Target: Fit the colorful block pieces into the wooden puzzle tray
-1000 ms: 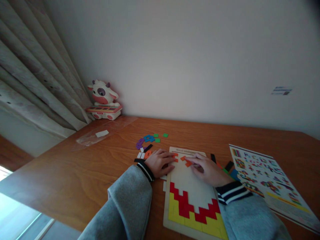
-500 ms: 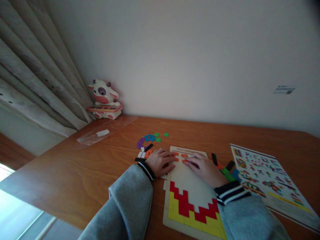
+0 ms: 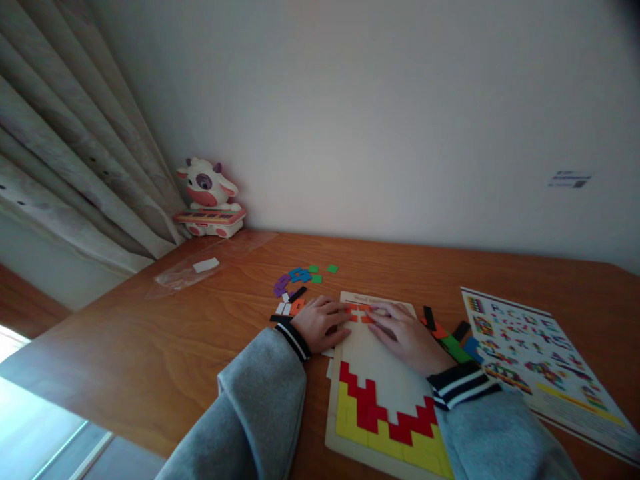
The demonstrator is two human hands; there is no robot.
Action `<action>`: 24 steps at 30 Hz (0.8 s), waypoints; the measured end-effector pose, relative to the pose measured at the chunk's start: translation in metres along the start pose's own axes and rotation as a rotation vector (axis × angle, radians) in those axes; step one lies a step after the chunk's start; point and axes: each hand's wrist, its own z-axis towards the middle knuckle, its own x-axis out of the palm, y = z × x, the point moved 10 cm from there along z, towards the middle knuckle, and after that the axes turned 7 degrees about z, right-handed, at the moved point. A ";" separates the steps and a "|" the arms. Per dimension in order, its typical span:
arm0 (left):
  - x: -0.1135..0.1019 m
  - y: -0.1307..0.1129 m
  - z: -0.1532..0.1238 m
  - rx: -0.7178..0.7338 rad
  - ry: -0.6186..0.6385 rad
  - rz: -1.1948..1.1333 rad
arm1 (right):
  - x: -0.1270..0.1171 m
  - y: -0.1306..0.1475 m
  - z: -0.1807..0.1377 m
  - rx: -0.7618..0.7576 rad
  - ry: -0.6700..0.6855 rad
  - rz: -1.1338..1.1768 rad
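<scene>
Two orange pieces (image 3: 367, 319) are laid side by side on the board (image 3: 367, 353), near its far edge. The left one is touched by the fingertips of the left hand (image 3: 321, 325), which is bent over the board's left edge; its fingers are loosely curled, with the thumb set apart from them. The right one is touched by the right hand (image 3: 407, 335), reached in from the board's right edge; whether the piece is pinched or only pressed cannot be told, the tips being small and partly hidden. Toward the board's near edge, yellow pieces (image 3: 349, 423) are fitted together, bordered by stepped red pieces (image 3: 367, 403).

Beyond the board's far left corner, white pieces (image 3: 283, 308), a black strip (image 3: 299, 294), purple pieces (image 3: 281, 283), blue pieces (image 3: 300, 275) and green pieces (image 3: 317, 279) are scattered on the table (image 3: 200, 360). By the board's right edge, a second black strip (image 3: 429, 318), a green piece (image 3: 454, 348) and a blue piece (image 3: 472, 349) are heaped, next to a printed sheet (image 3: 545, 360). At the table's far left corner, a toy cow (image 3: 210, 200) is set upright, with a clear bag (image 3: 180, 277) spread before it. A label (image 3: 569, 179) is seen on the wall (image 3: 380, 133).
</scene>
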 end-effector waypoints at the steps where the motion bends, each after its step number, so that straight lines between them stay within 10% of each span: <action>1: 0.000 0.001 0.000 -0.011 0.001 0.007 | 0.000 0.001 0.000 0.000 0.006 -0.005; 24: -0.009 0.016 -0.001 -0.138 -0.024 0.095 | 0.000 0.001 -0.002 0.043 0.031 0.002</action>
